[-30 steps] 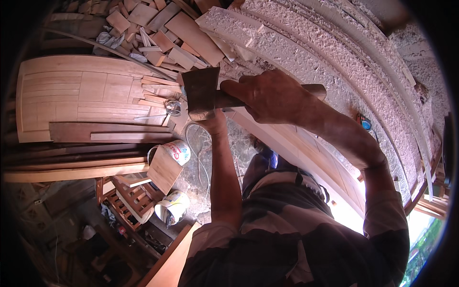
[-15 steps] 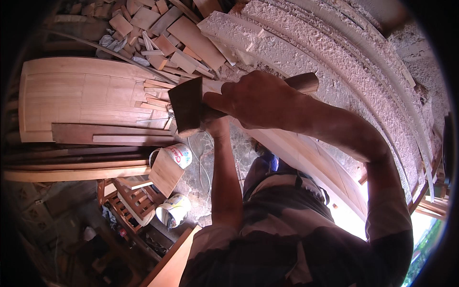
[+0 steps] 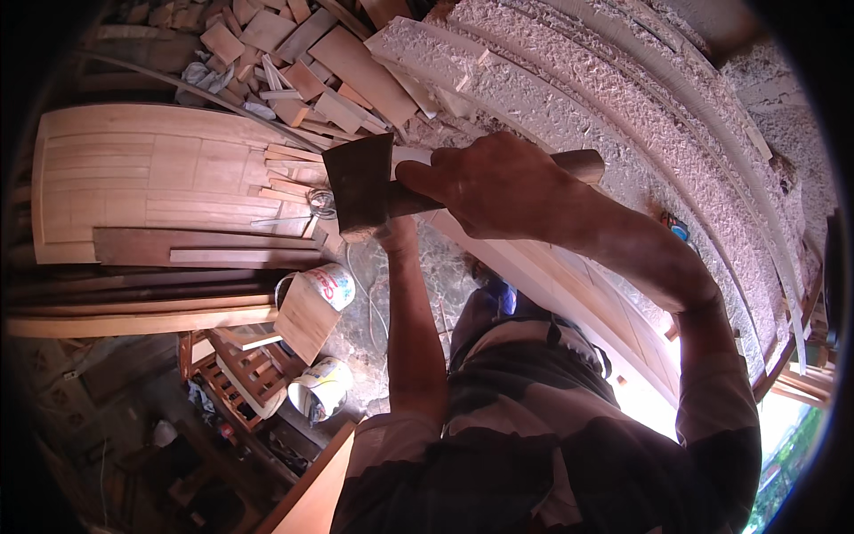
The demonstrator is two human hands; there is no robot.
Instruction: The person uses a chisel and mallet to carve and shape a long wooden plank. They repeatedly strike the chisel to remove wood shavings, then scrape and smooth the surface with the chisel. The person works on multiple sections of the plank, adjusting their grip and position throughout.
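Note:
My right hand (image 3: 503, 182) is closed around the handle (image 3: 583, 166) of a mallet with a dark, blocky head (image 3: 360, 182) that widens toward the top. The mallet is raised, its head hanging over my left hand (image 3: 398, 236). Only the wrist and a bit of that hand show; its fingers, and anything in them, are hidden behind the mallet head. Under my right hand a pale wooden board (image 3: 498, 254) runs from behind the mallet down toward the lower right.
Wood offcuts (image 3: 311, 67) lie heaped at the top, left of long rough slabs (image 3: 569, 98). A panelled door (image 3: 98, 178) and stacked planks (image 3: 133, 320) fill the left. Two white buckets (image 3: 336, 283), one under a board (image 3: 307, 320), and a slatted wooden piece (image 3: 245, 378) stand at lower left.
My right hand and the mallet have shifted slightly right, and the mallet head has moved a little up. My left arm has barely moved. A small blue item now shows beyond my right forearm.

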